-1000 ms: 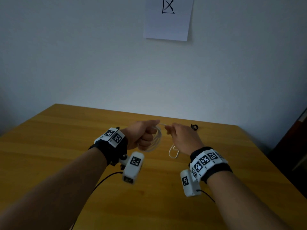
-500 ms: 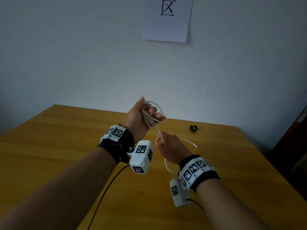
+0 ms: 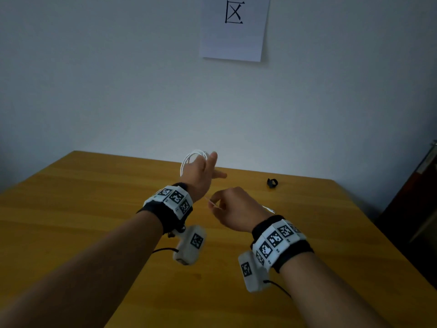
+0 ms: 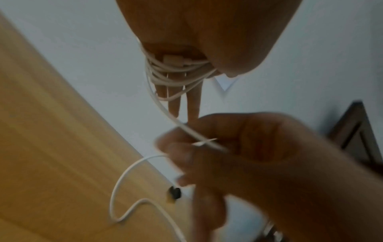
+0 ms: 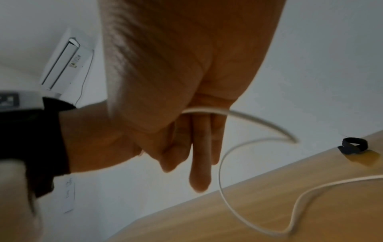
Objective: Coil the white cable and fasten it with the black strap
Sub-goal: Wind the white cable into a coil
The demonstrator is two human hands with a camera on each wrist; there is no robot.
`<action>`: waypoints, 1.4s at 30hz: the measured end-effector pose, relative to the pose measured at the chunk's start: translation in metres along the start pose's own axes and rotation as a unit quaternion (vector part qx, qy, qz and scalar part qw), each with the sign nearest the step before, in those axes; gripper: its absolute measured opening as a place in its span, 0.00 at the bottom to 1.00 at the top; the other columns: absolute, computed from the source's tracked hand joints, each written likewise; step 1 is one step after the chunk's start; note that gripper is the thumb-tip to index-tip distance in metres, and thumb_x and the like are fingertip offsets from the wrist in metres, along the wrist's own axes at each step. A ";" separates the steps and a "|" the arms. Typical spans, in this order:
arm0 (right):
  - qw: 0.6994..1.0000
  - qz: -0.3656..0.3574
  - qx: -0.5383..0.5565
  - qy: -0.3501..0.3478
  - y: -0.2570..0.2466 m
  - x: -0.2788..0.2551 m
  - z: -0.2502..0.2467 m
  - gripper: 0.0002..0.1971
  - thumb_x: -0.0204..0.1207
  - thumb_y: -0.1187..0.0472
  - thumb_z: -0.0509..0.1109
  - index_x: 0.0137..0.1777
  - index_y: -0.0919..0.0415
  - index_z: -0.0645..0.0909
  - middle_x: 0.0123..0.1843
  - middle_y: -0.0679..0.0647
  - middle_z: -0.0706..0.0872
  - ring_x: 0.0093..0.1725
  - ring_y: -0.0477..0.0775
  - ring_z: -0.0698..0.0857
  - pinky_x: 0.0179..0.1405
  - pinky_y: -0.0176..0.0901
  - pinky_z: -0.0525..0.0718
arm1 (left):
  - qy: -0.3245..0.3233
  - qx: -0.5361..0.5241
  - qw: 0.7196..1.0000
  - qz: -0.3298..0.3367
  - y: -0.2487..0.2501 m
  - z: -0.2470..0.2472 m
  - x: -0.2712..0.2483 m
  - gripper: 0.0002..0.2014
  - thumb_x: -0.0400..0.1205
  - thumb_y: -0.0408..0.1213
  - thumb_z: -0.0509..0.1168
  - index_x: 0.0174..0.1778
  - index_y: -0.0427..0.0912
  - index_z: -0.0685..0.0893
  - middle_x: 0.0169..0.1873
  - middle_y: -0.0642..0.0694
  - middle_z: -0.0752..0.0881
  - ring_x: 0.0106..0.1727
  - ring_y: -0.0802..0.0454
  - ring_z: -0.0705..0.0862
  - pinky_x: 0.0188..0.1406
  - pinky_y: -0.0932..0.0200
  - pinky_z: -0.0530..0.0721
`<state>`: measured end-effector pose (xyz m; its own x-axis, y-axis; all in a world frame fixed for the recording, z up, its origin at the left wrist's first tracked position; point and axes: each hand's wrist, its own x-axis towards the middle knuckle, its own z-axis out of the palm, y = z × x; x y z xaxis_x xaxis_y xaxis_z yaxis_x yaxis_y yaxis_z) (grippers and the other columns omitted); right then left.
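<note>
Head view: the left hand [image 3: 201, 172] is raised, fingers straight and spread, thin white cable [image 3: 192, 159] looped round them. The right hand [image 3: 236, 210], nearer and lower, pinches the running strand. Beyond its knuckles the small black fabric strap [image 3: 272, 183] sits curled on the yellow wooden table [image 3: 71, 209], untouched.

Left wrist view: several turns sit stacked at the base of the straight fingers [image 4: 193, 101], thumb pressing over them; one strand runs down into the right hand's fingertips [image 4: 180, 147].

Right wrist view: the cable crosses under curled fingers [image 5: 201, 155]; loose slack snakes over the table toward the strap.

Coiling, I'd judge, is midway. Next: wind on the slack, then reach for the strap.
</note>
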<state>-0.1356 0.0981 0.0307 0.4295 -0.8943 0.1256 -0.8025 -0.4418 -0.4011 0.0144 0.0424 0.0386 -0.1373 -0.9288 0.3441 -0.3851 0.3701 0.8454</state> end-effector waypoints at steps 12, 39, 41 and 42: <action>0.993 0.035 0.015 0.116 0.022 0.002 -0.022 0.13 0.82 0.44 0.72 0.53 0.51 0.91 0.51 0.49 0.94 0.53 0.50 0.91 0.53 0.55 0.91 | -0.153 0.246 0.956 -0.048 -0.012 -0.009 -0.019 0.33 0.90 0.57 0.41 0.40 0.39 0.84 0.24 0.48 0.90 0.27 0.53 0.89 0.46 0.53 0.88; 0.982 0.064 0.020 0.177 0.036 0.008 -0.010 0.17 0.92 0.47 0.53 0.47 0.49 0.79 0.32 0.46 0.83 0.34 0.55 0.83 0.34 0.52 0.80 | -0.256 -0.407 0.854 -0.201 0.020 -0.006 -0.024 0.22 0.88 0.51 0.54 0.29 0.48 0.59 0.21 0.52 0.53 0.20 0.53 0.49 0.21 0.59 0.51; 0.979 0.063 0.062 0.182 0.036 0.011 -0.004 0.18 0.92 0.47 0.52 0.47 0.52 0.80 0.36 0.52 0.87 0.36 0.58 0.86 0.38 0.57 0.84 | -0.254 -0.468 0.824 -0.194 0.026 -0.003 -0.024 0.21 0.88 0.48 0.53 0.28 0.48 0.64 0.22 0.52 0.53 0.21 0.53 0.50 0.19 0.61 0.55; 0.977 0.062 0.084 0.188 0.038 0.014 -0.002 0.19 0.92 0.47 0.53 0.48 0.52 0.81 0.37 0.52 0.88 0.36 0.56 0.86 0.37 0.56 0.84 | -0.252 -0.493 0.810 -0.191 0.028 -0.001 -0.024 0.20 0.88 0.47 0.52 0.29 0.48 0.65 0.22 0.53 0.54 0.21 0.54 0.51 0.19 0.61 0.58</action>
<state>-0.1607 0.0690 0.0187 0.1256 -0.9174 0.3776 -0.7457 -0.3384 -0.5740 0.0081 0.0748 0.0546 -0.6309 -0.7756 -0.0208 0.3956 -0.3447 0.8513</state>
